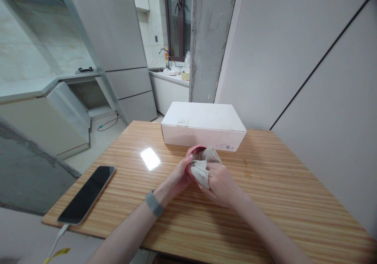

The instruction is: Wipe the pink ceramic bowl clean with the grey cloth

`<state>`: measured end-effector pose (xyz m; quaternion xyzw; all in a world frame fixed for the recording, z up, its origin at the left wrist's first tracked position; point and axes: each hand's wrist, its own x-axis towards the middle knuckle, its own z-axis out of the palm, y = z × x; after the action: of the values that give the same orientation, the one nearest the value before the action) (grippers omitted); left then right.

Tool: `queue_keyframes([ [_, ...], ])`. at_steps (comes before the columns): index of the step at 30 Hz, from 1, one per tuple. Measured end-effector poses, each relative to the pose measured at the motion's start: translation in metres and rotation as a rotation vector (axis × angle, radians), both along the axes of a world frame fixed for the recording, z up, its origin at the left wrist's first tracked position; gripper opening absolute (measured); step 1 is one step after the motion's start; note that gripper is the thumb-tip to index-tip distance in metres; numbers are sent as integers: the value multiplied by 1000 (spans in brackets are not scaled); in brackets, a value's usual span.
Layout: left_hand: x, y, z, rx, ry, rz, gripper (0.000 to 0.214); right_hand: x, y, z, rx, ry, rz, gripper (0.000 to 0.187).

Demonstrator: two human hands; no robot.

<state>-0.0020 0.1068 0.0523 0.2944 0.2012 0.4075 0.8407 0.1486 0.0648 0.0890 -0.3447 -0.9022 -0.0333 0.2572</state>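
Over the middle of the table, my left hand (182, 173) is closed around a small pinkish-red cup (196, 148). Only part of the cup's rim and side shows, so its full shape is hidden by my fingers and the cloth. My right hand (219, 183) grips a grey-beige cloth (200, 172), which is bunched into the cup's mouth and hangs over its near side. Both hands are close together, just in front of a white box.
The closed white cardboard box (203, 117) lies at the far side of the wood-grain table (279, 185). A black-screened phone (87, 195) with a white charging cable (60, 232) is at the left edge. A wall runs along the right; a fridge (106, 24) stands beyond.
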Motion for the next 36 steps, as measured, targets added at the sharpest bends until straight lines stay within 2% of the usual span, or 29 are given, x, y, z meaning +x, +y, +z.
queue_keyframes([
  [6,1,-4,7,10,16,60,49,1,-1,0,-39,72,-70,25],
  [11,2,-2,14,98,57,39,46,0,-3,-1,-38,36,-6,24],
  [16,3,4,9,104,112,148,48,-2,-5,-2,-31,19,23,27],
  [22,-4,-1,10,67,84,-11,50,-3,-6,-5,0,73,-92,26],
  [27,-2,-3,3,12,143,-16,42,5,-4,-4,1,125,-206,31],
  [32,2,-2,-5,27,218,34,46,8,-3,-3,35,117,-182,38],
  [36,3,-1,-1,132,235,107,50,8,-6,1,-20,114,-85,42],
])
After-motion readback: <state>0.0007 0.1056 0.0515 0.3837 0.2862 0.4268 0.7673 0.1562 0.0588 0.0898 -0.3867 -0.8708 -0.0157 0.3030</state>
